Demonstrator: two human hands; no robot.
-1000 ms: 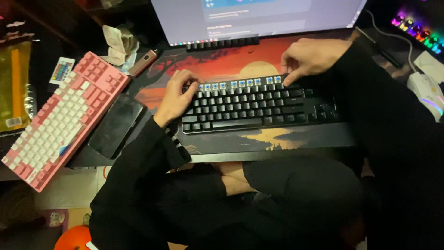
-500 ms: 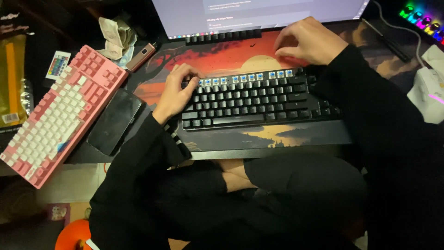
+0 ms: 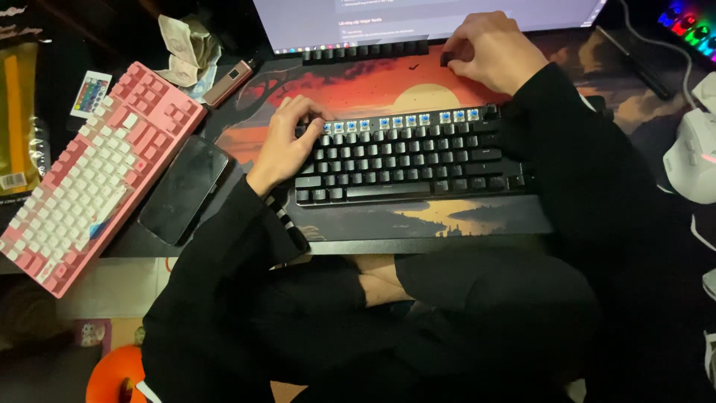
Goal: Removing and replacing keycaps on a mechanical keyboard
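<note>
Pinched between the thumb and fingertips of the right hand (image 3: 488,51) is a small black keycap (image 3: 445,59), a narrow grip held just above the sunset-printed desk mat (image 3: 373,86), close under the lower edge of the monitor (image 3: 418,19). Just left of that keycap, a row of loose black keycaps (image 3: 364,51) lies in a line along the mat's far edge. Left hand (image 3: 287,145) rests on the upper left corner of the black mechanical keyboard (image 3: 414,160), fingers curled down over the corner keys; whether they grip anything is hard to tell from this angle, though it looks like a loose hold on the keyboard's edge. The keyboard sits square on the mat, and its top row is stripped, showing blue switches (image 3: 406,121) where caps are off. Dark sleeves cover both arms.

On the tabletop to the left, a pink and white keyboard (image 3: 93,172) lies at a slant, and a dark smartphone (image 3: 184,188) lies face up between it and the mat. Near the pink keyboard's far end sit a small remote with coloured buttons (image 3: 91,94), a crumpled paper (image 3: 186,48) and a slim brown device (image 3: 227,82). A white mouse (image 3: 690,157) is at the right edge.
</note>
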